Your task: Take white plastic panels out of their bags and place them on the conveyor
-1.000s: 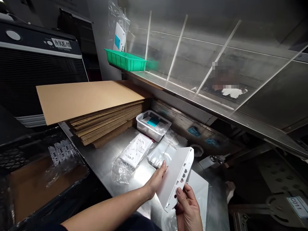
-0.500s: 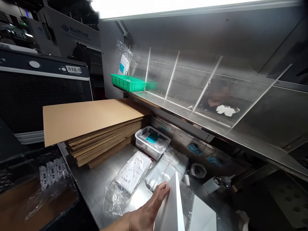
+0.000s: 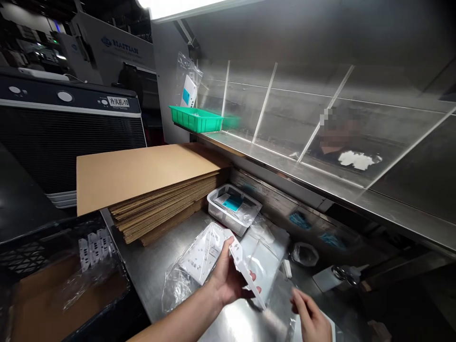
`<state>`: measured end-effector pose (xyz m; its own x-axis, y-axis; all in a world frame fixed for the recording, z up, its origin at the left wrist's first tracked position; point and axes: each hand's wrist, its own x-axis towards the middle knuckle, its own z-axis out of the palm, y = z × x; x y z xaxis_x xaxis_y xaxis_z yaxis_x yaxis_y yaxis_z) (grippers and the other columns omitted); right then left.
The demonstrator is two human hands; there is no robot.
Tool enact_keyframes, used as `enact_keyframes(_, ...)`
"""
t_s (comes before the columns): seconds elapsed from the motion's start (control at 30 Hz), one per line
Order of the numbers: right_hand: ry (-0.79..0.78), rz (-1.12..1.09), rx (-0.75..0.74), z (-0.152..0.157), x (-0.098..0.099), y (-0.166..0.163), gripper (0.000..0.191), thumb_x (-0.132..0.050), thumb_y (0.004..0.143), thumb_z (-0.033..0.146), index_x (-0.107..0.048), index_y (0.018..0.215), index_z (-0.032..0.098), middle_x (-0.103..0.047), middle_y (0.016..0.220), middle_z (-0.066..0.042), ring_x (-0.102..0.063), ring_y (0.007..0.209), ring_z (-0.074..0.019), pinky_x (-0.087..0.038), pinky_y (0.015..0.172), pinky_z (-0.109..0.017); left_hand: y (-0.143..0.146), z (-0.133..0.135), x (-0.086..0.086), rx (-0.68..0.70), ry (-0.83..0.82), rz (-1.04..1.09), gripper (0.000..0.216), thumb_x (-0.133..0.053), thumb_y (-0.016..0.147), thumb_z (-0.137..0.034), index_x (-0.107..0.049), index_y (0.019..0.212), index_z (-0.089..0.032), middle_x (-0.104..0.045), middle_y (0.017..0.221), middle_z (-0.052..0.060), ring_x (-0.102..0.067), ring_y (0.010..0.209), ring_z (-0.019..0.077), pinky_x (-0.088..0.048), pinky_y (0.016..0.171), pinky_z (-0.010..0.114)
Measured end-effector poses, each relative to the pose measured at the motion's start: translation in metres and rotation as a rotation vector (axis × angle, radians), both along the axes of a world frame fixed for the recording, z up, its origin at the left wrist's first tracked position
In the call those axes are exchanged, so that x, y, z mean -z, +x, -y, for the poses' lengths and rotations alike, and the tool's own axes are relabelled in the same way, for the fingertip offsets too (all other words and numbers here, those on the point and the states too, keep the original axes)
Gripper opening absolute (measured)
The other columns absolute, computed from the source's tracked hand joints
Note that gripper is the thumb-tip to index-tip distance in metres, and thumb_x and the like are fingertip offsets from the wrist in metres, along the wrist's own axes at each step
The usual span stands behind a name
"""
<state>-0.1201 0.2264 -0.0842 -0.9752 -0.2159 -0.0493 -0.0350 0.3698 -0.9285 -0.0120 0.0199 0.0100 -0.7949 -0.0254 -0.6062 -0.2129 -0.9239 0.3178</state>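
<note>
In the head view, the left hand (image 3: pixel 228 282) grips a thin white panel (image 3: pixel 238 253) on the person's side of the clear tub (image 3: pixel 221 217). Its thumb presses one face and its fingers wrap round beneath, probably so the slotted edge tilts into sight and the other hand is free. The right hand (image 3: pixel 313 317), nearer the person and right of the tub, has its fingers curled narrow; whether they pinch anything cannot be told. The cardboard stack (image 3: pixel 153 175) sits left of the tub, perhaps to leave the bench's near part for handling.

The tub holds a teal-labelled item (image 3: pixel 232 203) and clear film. Just in front of it, a white plate (image 3: pixel 203 259) lies in a clear bag. Farther back and left of the tub, a green tray (image 3: pixel 195 122) rests on the shelf, its contents mostly hidden. Left of the tub and nearer the person, a black crate (image 3: pixel 21 268) holds white slotted parts (image 3: pixel 94 249), loose film and cardboard.
</note>
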Motion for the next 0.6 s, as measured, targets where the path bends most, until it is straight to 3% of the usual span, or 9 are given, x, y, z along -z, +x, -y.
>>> enact_keyframes(0.1,0.335,-0.181,-0.010,0.005,0.022,-0.063,0.042,-0.047,0.074,0.052,-0.066,0.093,0.019,-0.067,0.098,-0.009,-0.060,0.090,-0.0299,-0.046,0.076,-0.035,-0.005,0.007,-0.006,-0.032,0.029,0.015,0.079,-0.047,0.054,-0.084,-0.055,0.090,-0.014,-0.054,0.072,0.006,-0.054,0.070,0.0213,-0.049,0.073,0.046)
enact_keyframes(0.2,0.605,-0.277,-0.072,0.026,0.042,-0.105,0.036,-0.040,0.080,0.035,-0.061,0.102,0.015,-0.064,0.103,-0.013,-0.059,0.092,-0.0278,-0.043,0.078,-0.034,-0.003,0.006,-0.008,-0.027,0.007,-0.006,0.069,-0.051,0.057,-0.079,-0.055,0.087,-0.017,-0.054,0.070,0.004,-0.056,0.073,0.0224,-0.049,0.073,0.049)
enact_keyframes(0.37,0.732,-0.277,-0.113,0.063,0.069,-0.134,0.019,-0.052,0.075,0.023,-0.063,0.088,0.016,-0.066,0.086,-0.011,-0.062,0.075,-0.0233,-0.042,0.064,-0.029,0.005,-0.001,-0.003,0.007,-0.088,-0.042,0.053,-0.059,0.070,-0.061,-0.054,0.096,-0.016,-0.059,0.081,0.005,-0.058,0.077,0.0220,-0.051,0.068,0.044)
enact_keyframes(0.47,0.725,-0.312,-0.092,0.058,0.065,-0.147,0.016,-0.051,0.076,0.021,-0.063,0.086,0.019,-0.066,0.082,-0.006,-0.062,0.073,-0.0200,-0.041,0.062,-0.026,0.005,-0.003,0.005,0.010,-0.138,-0.013,0.050,-0.062,0.072,-0.052,-0.053,0.104,-0.015,-0.060,0.087,0.007,-0.059,0.079,0.0223,-0.051,0.061,0.035)
enact_keyframes(0.6,0.723,-0.389,0.054,0.008,0.031,-0.172,0.032,-0.040,0.084,0.028,-0.059,0.107,0.017,-0.063,0.101,-0.011,-0.058,0.092,-0.0238,-0.041,0.074,-0.029,-0.004,-0.005,0.013,0.047,-0.278,0.055,0.060,-0.063,0.073,-0.050,-0.047,0.120,-0.016,-0.062,0.090,0.008,-0.060,0.077,0.0207,-0.049,0.058,0.029)
